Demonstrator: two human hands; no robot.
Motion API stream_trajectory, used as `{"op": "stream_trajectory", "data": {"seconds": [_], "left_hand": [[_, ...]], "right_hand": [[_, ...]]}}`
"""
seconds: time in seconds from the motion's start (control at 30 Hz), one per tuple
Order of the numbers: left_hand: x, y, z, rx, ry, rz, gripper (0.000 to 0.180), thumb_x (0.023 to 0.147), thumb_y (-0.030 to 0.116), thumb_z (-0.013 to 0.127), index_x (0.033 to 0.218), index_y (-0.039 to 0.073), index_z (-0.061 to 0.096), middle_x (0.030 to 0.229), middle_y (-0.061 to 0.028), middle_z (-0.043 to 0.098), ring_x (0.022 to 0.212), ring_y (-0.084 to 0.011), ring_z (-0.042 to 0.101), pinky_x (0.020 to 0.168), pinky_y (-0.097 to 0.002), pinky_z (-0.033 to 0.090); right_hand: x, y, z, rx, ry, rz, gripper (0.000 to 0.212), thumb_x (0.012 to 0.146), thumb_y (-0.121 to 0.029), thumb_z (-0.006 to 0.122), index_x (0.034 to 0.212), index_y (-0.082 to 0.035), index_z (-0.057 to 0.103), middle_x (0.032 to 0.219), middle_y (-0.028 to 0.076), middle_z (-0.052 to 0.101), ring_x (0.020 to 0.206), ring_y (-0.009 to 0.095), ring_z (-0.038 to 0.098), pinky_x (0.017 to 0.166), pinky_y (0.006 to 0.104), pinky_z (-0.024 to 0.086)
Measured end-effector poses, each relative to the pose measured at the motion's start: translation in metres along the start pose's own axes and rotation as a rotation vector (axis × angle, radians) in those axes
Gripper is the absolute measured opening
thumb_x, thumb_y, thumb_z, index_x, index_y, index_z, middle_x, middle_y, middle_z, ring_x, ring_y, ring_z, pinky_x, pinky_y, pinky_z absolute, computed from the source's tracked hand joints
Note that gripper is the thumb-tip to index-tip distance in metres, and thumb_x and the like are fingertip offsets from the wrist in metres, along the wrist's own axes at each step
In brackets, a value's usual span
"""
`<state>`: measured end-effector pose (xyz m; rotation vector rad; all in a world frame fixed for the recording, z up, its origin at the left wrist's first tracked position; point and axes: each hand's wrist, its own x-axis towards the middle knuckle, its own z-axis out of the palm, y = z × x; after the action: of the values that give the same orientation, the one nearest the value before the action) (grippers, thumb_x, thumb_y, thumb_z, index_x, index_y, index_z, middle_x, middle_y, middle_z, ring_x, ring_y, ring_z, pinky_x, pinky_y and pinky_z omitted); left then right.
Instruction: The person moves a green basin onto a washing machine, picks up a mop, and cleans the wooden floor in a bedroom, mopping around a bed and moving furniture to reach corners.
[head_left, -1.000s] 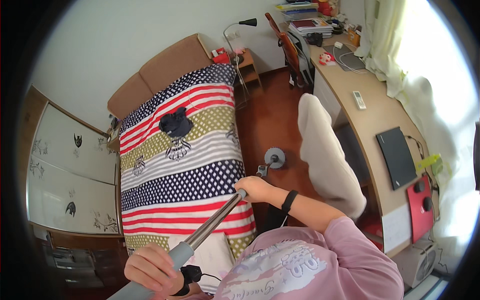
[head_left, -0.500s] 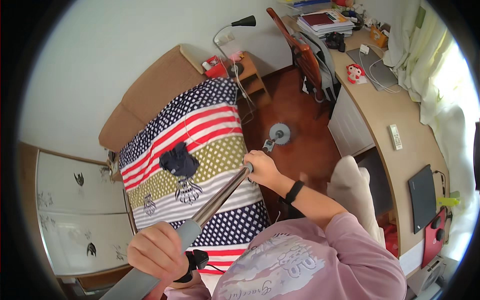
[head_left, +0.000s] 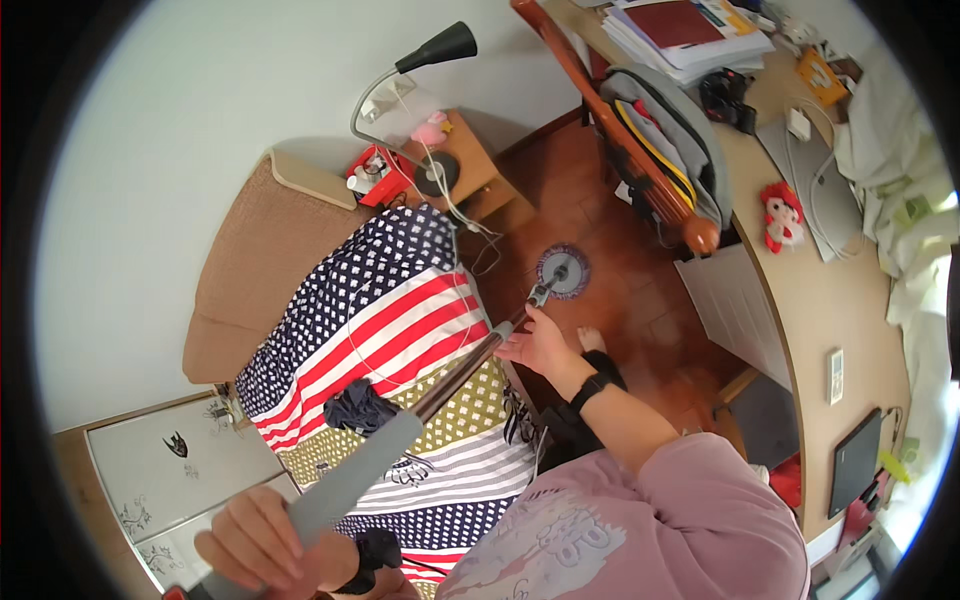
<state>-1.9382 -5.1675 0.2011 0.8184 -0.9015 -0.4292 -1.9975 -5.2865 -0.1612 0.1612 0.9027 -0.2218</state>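
Observation:
A long spin mop [head_left: 455, 385] slants from the lower left toward the room's middle, with a grey plastic grip and a metal pole. Wrapped over its grey upper end is my left hand [head_left: 255, 540]. Farther down, my right hand [head_left: 540, 343] holds the pole loosely, thumb on one side and fairly straight fingers on the other. The round mop head [head_left: 563, 271], a pale disc with a purplish fringe, rests on the reddish wooden floor [head_left: 640, 290].
Left is a bed with a striped, patterned cover [head_left: 420, 330] and dark clothing [head_left: 362, 407]. A lamp [head_left: 437, 48] stands by the nightstand [head_left: 480, 165]. A wooden chair [head_left: 620, 130] and curved desk [head_left: 815, 310] border the floor on the right. My bare foot [head_left: 592, 340] shows.
The view has shifted, bringing the chair and nightstand nearer. My right hand has loosened from a closed fist on the pole. A fringe now shows around the mop head.

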Motion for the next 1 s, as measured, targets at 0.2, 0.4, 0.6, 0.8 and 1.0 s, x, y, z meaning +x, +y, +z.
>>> {"op": "stream_trajectory", "data": {"seconds": [0.2,0.4,0.6,0.8,1.0], "left_hand": [[0.049,-0.033,-0.007,0.069,-0.02,-0.001,0.042,0.071,0.04,0.064,0.06,0.012,0.035,0.053,0.002,0.035,0.049,-0.0101,0.033,0.05,-0.0222,0.03],[0.072,-0.057,-0.019,0.15,0.14,0.068,0.042,0.072,0.042,0.061,0.062,0.012,0.034,0.054,0.0019,0.032,0.051,-0.0103,0.031,0.051,-0.0229,0.027],[0.067,-0.057,-0.02,0.521,0.456,0.135,0.05,0.069,0.044,0.068,0.061,0.013,0.029,0.056,0.0026,0.027,0.054,-0.0084,0.028,0.054,-0.0221,0.025],[0.058,-0.059,-0.022,0.502,0.105,0.136,0.052,0.078,0.061,0.044,0.066,0.011,0.036,0.056,0.0015,0.032,0.05,-0.0122,0.031,0.049,-0.0255,0.027],[0.041,-0.038,-0.022,0.369,0.115,0.124,0.052,0.077,0.06,0.048,0.067,0.01,0.039,0.056,0.0014,0.037,0.049,-0.0125,0.037,0.049,-0.0263,0.033]], "right_hand": [[0.107,0.007,0.05,0.033,0.293,-0.18,0.017,0.076,-0.005,0.052,0.089,0.003,0.045,0.068,0.011,0.046,0.062,0.026,0.053,0.046,0.0373,0.045],[0.153,-0.011,0.105,-0.108,0.394,-0.156,0.014,0.075,-0.001,0.046,0.086,0.008,0.047,0.07,0.017,0.051,0.056,0.031,0.056,0.043,0.0409,0.045],[0.159,0.017,0.137,-0.369,0.492,-0.089,0.023,0.076,-0.006,0.047,0.096,0.007,0.049,0.078,0.018,0.056,0.057,0.027,0.059,0.041,0.0384,0.045],[0.166,0.052,0.12,-0.384,0.262,0.102,0.017,0.074,-0.006,0.046,0.088,0.002,0.048,0.07,0.014,0.051,0.051,0.022,0.051,0.038,0.0364,0.037],[0.137,0.026,0.077,-0.235,0.387,-0.069,0.014,0.07,-0.003,0.052,0.083,0.0,0.051,0.075,0.014,0.052,0.058,0.03,0.053,0.046,0.0397,0.042]]}}
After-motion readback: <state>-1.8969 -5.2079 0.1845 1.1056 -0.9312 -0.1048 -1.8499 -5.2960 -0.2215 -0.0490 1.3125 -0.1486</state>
